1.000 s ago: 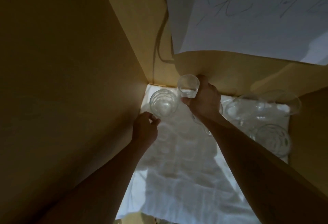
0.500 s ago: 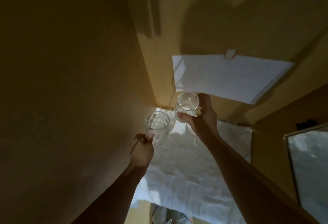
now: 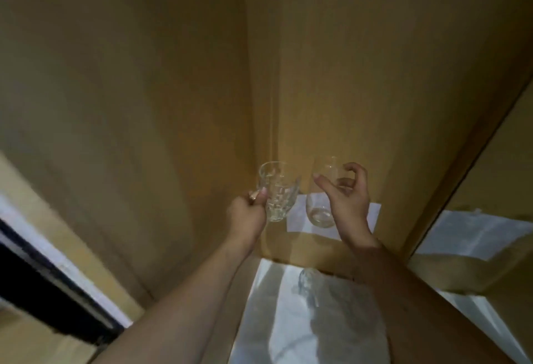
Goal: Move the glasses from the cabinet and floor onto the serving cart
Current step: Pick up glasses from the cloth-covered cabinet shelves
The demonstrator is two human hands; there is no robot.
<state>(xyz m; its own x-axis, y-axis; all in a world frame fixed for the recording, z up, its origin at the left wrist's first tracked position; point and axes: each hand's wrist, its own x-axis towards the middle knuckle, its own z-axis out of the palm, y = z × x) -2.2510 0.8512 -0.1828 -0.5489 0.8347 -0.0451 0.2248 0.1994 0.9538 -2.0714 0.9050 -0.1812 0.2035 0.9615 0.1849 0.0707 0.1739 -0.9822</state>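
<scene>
A faceted glass (image 3: 275, 192) sits a little left of the frame's middle, held up in the air and tilted slightly, its mouth toward the upper left. The left hand (image 3: 248, 215) grips it low on its left side, fingers (image 3: 261, 195) curled round the wall and pinching it against the thumb. Just to its right, apart from it by a narrow gap, is a smooth rounded glass (image 3: 321, 193), also in the air with its mouth upward. The right hand (image 3: 344, 199) holds it from the right: the thumb lies stretched across the near side, the other fingers (image 3: 356, 171) curl round the far side.

Behind both glasses stand the tan cabinet walls (image 3: 144, 89), meeting in a corner at the frame's middle. A white sheet of paper (image 3: 300, 216) is stuck on the back wall, showing between and below the glasses. In the lower middle a white cloth (image 3: 277, 320) covers the cabinet shelf, and a blurred glass (image 3: 308, 283) stands on it near the back wall. At the right edge a mirrored panel (image 3: 476, 236) shows.
</scene>
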